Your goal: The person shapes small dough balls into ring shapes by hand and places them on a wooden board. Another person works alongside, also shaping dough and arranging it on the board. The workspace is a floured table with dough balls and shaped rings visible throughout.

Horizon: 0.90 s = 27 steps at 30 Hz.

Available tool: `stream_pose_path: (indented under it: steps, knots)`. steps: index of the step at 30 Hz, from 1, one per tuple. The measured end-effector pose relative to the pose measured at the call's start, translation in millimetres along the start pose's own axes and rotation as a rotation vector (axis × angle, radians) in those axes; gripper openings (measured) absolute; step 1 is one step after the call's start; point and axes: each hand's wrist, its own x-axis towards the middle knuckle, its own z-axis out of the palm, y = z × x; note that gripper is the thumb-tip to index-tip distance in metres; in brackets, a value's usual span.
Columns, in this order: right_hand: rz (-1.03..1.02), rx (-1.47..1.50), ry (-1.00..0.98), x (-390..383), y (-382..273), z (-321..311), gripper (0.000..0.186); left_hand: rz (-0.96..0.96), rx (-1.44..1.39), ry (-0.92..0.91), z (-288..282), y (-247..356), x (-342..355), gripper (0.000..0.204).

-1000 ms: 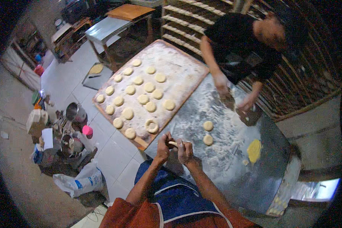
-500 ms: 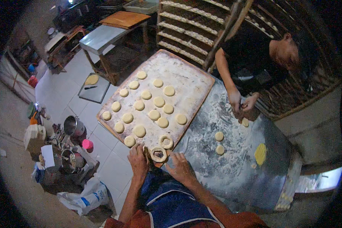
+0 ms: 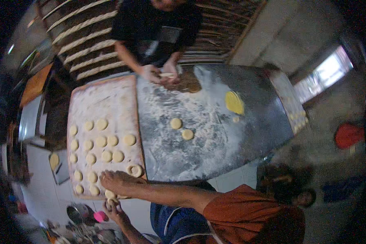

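My left hand is at the near edge of a floured board, its fingers closed around a dough round that looks hollowed at one side. Reaching across in front of me, my right hand is low over the board beside several flat dough discs; its blurred fingertips hide what they touch. Near its wrist lies a dough disc with a hollow pressed into it. Rows of pale dough discs cover the near half of the board.
To the right stands a floured metal table with two dough discs and a yellow flat mass. Across it a co-worker's hands hold a pale piece. Racks of trays stand behind. A pot and a pink cup are lower left.
The view has swung to the right. My right hand has left the dark-centred dough ring it was beside and reached left across the board. The co-worker's hands now hold a pale piece above the table.
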Motion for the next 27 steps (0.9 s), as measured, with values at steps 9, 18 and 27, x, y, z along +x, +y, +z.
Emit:
stream_pose_path:
  steps: [9,18,27]
  knots:
    - [0.12,0.796,-0.156,-90.7,65.7,-29.4,0.036,0.175,0.854,-0.052,-2.0,-8.8,48.9,0.021]
    - [0.969,0.265,0.34,-353.2,224.1,-217.6,0.019,0.27,0.975,-0.312,3.8,1.5,55.4,0.022]
    - [1.051,0.459,0.112,-383.1,238.6,-279.9,0.028,-0.287,-0.092,-0.545,189.7,-1.7,38.3,0.037]
